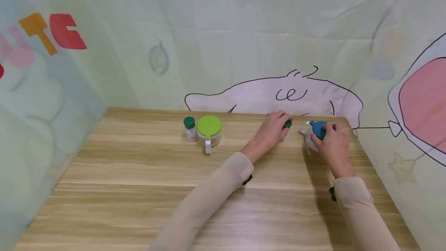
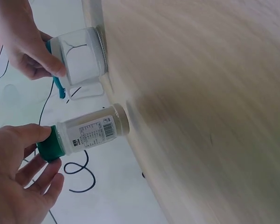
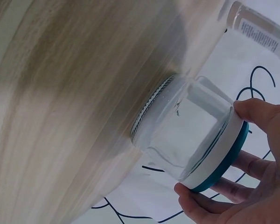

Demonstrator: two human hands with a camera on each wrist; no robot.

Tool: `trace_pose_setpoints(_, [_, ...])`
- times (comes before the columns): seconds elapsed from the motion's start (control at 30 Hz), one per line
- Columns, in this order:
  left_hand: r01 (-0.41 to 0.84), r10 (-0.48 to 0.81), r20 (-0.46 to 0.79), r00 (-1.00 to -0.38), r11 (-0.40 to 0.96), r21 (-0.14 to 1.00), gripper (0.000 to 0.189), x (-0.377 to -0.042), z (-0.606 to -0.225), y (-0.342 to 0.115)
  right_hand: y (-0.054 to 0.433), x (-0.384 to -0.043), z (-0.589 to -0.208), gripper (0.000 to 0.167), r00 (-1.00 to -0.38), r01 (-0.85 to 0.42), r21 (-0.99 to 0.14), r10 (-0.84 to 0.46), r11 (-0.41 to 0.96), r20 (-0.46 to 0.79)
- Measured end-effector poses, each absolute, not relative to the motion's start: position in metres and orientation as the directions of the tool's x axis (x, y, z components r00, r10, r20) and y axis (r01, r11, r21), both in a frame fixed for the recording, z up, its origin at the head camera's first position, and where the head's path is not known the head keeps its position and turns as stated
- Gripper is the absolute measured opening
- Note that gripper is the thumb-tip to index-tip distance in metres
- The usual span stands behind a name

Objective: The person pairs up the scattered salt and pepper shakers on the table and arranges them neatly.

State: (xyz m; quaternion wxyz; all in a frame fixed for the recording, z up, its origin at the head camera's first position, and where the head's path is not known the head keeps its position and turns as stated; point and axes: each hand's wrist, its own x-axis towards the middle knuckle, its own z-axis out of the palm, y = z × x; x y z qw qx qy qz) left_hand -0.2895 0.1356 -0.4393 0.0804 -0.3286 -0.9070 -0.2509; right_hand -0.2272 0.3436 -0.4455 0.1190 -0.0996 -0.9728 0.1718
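My left hand (image 1: 270, 131) pinches the green cap of a clear spice bottle (image 2: 91, 131) between thumb and fingers. A printed label with a barcode faces the left wrist camera. The bottle's base is at the table surface; whether it touches cannot be told. To the right, my right hand (image 1: 334, 144) grips a clear glass jar (image 3: 191, 126) around its blue lid (image 1: 318, 129), thumb on one side and fingers on the other. This jar stands upright at the table, its clear handle pointing toward the bottle. In the head view my left hand mostly hides the bottle.
Left of my hands, a second green-capped spice bottle (image 1: 190, 129) stands beside a glass jar with a lime-green lid (image 1: 209, 126) and a handle toward me. A printed curtain (image 1: 230, 49) rises behind the wooden table (image 1: 139, 189) and along both sides.
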Motion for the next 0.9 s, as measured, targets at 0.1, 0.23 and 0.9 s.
trace_pose_setpoints(0.1, [0.622, 0.541, 0.308, -0.782, 0.658, 0.424, 0.035, -0.289, -0.436, 0.127, 0.342, -0.229, -0.444, 0.058, -0.956, 0.153, -0.356, 0.230, 0.922, 0.182])
trace_pose_setpoints(0.23, [0.595, 0.521, 0.290, -0.803, 0.677, 0.432, 0.035, -0.288, -0.435, 0.117, 0.341, -0.229, -0.442, 0.058, -0.962, 0.157, -0.353, 0.223, 0.922, 0.156])
trace_pose_setpoints(0.9, [0.490, 0.407, 0.273, -0.872, 0.732, 0.473, 0.039, -0.280, -0.432, 0.067, 0.342, -0.227, -0.438, 0.060, -0.973, 0.148, -0.304, 0.193, 0.941, 0.126])
